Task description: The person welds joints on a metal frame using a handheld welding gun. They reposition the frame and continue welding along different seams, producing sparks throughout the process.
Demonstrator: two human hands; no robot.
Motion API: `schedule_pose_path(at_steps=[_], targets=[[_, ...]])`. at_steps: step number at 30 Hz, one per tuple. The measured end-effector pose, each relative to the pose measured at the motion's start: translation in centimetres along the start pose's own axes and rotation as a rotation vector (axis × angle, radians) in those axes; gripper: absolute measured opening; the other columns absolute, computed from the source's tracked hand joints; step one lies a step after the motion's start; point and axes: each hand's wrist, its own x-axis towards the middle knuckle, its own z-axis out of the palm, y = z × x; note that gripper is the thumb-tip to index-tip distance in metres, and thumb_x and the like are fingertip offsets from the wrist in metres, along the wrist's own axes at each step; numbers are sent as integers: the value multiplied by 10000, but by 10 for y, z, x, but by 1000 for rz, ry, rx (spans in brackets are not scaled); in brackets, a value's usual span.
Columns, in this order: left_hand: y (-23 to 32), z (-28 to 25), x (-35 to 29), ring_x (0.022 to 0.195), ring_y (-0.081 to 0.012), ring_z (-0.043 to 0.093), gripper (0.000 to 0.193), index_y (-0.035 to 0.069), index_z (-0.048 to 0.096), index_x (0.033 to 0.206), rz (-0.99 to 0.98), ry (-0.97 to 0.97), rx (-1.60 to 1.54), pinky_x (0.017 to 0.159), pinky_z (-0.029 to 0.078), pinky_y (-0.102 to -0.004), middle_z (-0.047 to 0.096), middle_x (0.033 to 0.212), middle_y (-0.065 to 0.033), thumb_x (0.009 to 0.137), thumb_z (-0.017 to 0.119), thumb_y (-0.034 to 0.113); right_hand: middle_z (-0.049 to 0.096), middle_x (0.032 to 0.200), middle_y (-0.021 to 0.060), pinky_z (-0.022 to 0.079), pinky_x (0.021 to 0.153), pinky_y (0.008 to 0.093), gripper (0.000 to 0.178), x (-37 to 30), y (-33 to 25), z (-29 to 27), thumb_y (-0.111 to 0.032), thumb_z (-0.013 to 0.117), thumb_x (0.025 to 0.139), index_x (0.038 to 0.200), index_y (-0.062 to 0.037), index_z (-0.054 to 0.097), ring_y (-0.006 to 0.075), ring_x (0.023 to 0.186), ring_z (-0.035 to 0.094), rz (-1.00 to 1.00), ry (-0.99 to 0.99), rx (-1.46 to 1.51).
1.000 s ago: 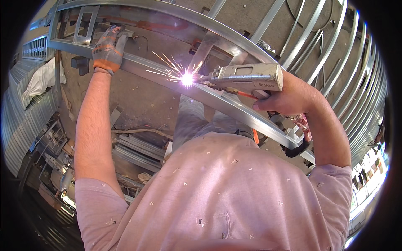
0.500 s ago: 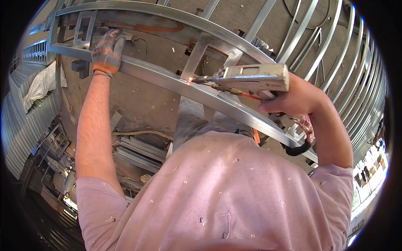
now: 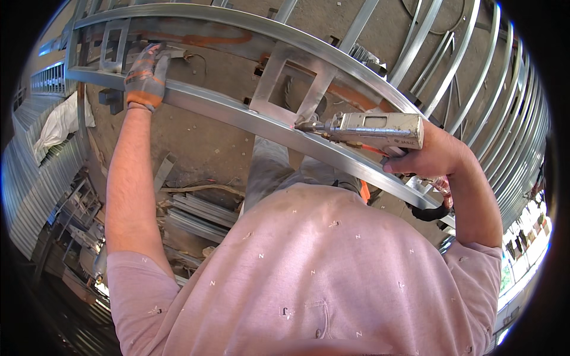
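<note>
My right hand (image 3: 430, 151), bare, is closed round a pale boxy welding gun (image 3: 380, 129) that lies nearly level. Its nozzle (image 3: 306, 126) points left, and the tip meets the near rail beside the lower right corner of a flat square metal plate (image 3: 267, 80) with a square opening. A small reddish glow shows at the tip. On the left, my left hand (image 3: 145, 77) in a grey and orange glove grips the same shiny metal rail (image 3: 237, 118), its fingers reaching over the far side. The undersides of those fingers are hidden.
A curved metal rail (image 3: 237, 21) runs beyond the near one, joined to it at the left by an end piece. A smaller square plate (image 3: 114, 44) sits between them. Long metal bars (image 3: 460, 56) lie at the right; stacked profiles (image 3: 199, 213) lie on the floor near my legs.
The welding gun and my right hand have moved right and slightly nearer along the rail. The bright spark has dimmed to a small glow. My left hand has shifted slightly left.
</note>
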Motion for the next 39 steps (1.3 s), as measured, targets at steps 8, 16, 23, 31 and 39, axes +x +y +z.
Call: schedule_pose_path(at_steps=[8, 16, 23, 31, 39], targets=[[3, -3, 2, 1212, -357, 661, 406, 116, 677, 1322, -51, -30, -42, 1030, 519, -425, 700, 1309, -148, 1044, 588, 397, 730, 1285, 129, 520, 1061, 379, 673, -3, -2, 2, -77, 886, 782, 1402, -70, 626, 238, 1176, 679, 51, 23, -30], [-1, 0, 2, 1201, -368, 668, 405, 143, 668, 1339, -32, -19, -17, 1012, 528, -451, 701, 1308, -150, 1043, 588, 408, 730, 1287, 123, 518, 1063, 379, 683, -2, -3, 4, -73, 883, 776, 1407, -83, 625, 234, 1176, 678, 59, 22, -20], [-5, 3, 1, 1215, -371, 667, 409, 158, 665, 1356, -25, -3, -7, 1019, 532, -449, 696, 1333, -143, 1037, 597, 406, 730, 1283, 115, 518, 1058, 377, 690, -2, -1, 5, -61, 880, 769, 1407, -74, 618, 234, 1173, 679, 30, 8, 23], [-7, 4, 0, 1223, -364, 667, 408, 164, 652, 1377, 8, 18, 3, 1022, 534, -437, 688, 1357, -136, 1046, 587, 394, 725, 1292, 115, 514, 1066, 378, 706, -1, 0, 4, -50, 877, 765, 1417, -71, 606, 236, 1179, 678, -14, 2, -11], [-8, 4, 0, 1223, -371, 662, 423, 194, 637, 1403, -32, -12, -13, 1017, 536, -448, 684, 1364, -136, 1058, 558, 424, 720, 1301, 117, 515, 1074, 379, 734, -4, 0, 3, -43, 880, 759, 1433, -71, 591, 229, 1191, 674, 31, -4, 15]])
